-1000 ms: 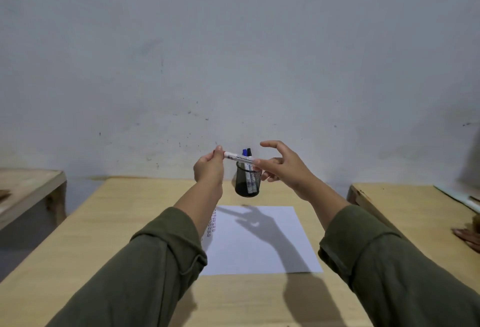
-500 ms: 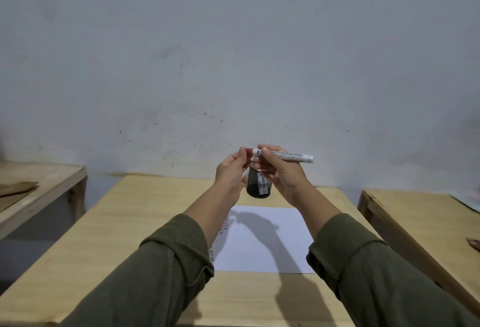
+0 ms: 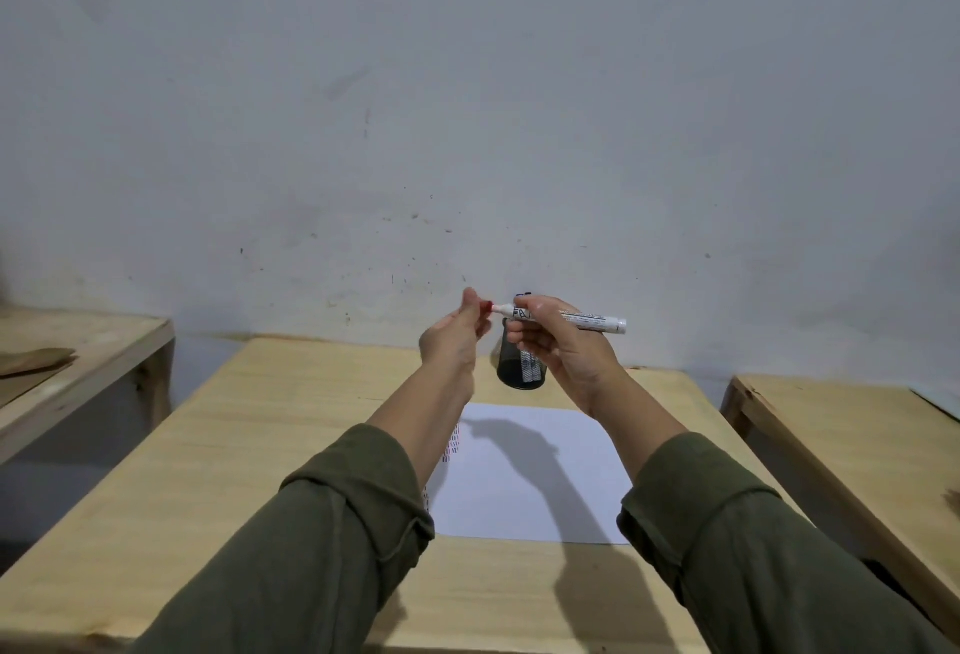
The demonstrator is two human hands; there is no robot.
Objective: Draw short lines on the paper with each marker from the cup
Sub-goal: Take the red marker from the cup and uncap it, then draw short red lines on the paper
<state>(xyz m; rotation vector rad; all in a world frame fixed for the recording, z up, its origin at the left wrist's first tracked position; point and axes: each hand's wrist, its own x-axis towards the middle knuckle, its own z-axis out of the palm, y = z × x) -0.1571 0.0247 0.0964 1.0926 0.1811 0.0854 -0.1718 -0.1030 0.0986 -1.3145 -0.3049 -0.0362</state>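
Note:
In front of me, above the table, my right hand (image 3: pixel 566 362) grips a white marker (image 3: pixel 592 318) held level. Its tip points left toward my left hand (image 3: pixel 452 341). My left fingers pinch the marker's red cap (image 3: pixel 486 307), which sits just off the tip. Behind my hands stands the black mesh cup (image 3: pixel 514 372) with other markers inside, partly hidden. The white paper (image 3: pixel 571 487) lies below my forearms, with rows of short lines (image 3: pixel 451 445) along its left edge.
The paper and cup rest on a light wooden table (image 3: pixel 291 419) set against a grey wall. A second wooden table (image 3: pixel 78 357) stands at the left and a third wooden table (image 3: pixel 841 445) at the right, with gaps between them.
My right hand took hold of the marker that my left hand held out. The marker now points left, and the red cap has come off the tip in my left fingers.

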